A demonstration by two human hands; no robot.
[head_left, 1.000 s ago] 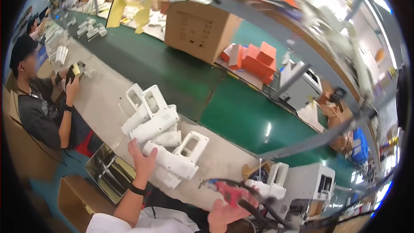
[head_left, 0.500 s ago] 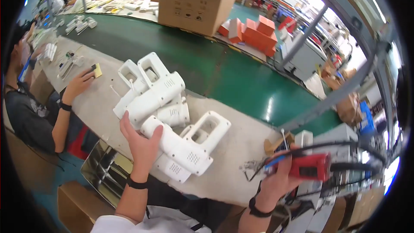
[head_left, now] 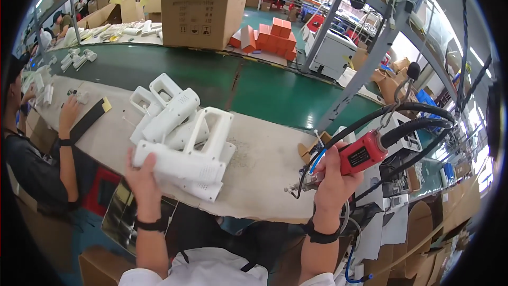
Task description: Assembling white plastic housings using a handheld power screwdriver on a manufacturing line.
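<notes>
My left hand [head_left: 143,180] grips the left end of a white plastic housing [head_left: 177,172] with a long barrel and a loop handle, thumb over its near side. Beneath its right part another white housing [head_left: 203,193] shows, mostly hidden. Behind lie more white housings [head_left: 172,111], stacked loosely. Off to the right, my right hand [head_left: 336,185] is wrapped around a red power screwdriver [head_left: 362,152], its metal nose pointing down and left over the table. A thin blue tube runs along the nose, and black hoses leave the tool's rear. Its tip is apart from the housings.
The beige worktable [head_left: 259,180] borders a green conveyor belt [head_left: 264,90]. A metal hook [head_left: 394,108] holds the screwdriver near a grey post [head_left: 346,92]. At the left a co-worker's hand [head_left: 69,111] is over small parts. A big carton [head_left: 198,10] and orange boxes [head_left: 272,37] stand beyond.
The view has swung right. The housing in my left hand has turned, its loop handle now pointing more upward. My right hand still holds the screwdriver, now seen more clearly.
</notes>
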